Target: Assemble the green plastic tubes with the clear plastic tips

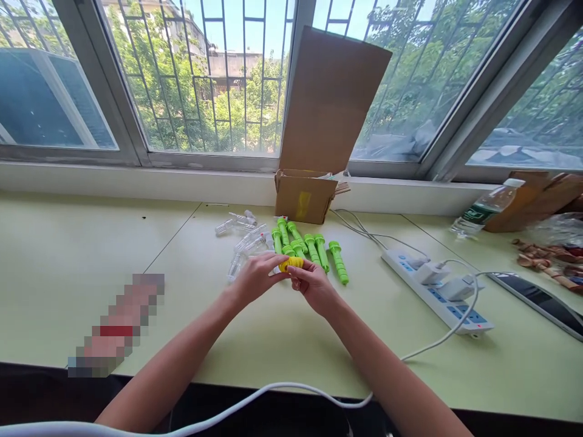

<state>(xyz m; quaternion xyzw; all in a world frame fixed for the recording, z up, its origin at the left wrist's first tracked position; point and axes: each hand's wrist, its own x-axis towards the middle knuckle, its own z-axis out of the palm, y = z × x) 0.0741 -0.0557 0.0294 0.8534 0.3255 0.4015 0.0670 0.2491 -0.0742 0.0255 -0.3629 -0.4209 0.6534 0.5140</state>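
Starting at the left, we see clear plastic tubes (248,243) lying loosely grouped just beyond our left hand (257,276), whose thumb and fingers stand slightly parted, pinching one end of a small yellow ribbed piece (291,264). We hold this piece above the table (291,346), its long axis running roughly sideways, ends facing left and right. Our right hand (316,288) grips its other end between thumb and curled fingers, near the green ribbed plastic tubes (337,262).
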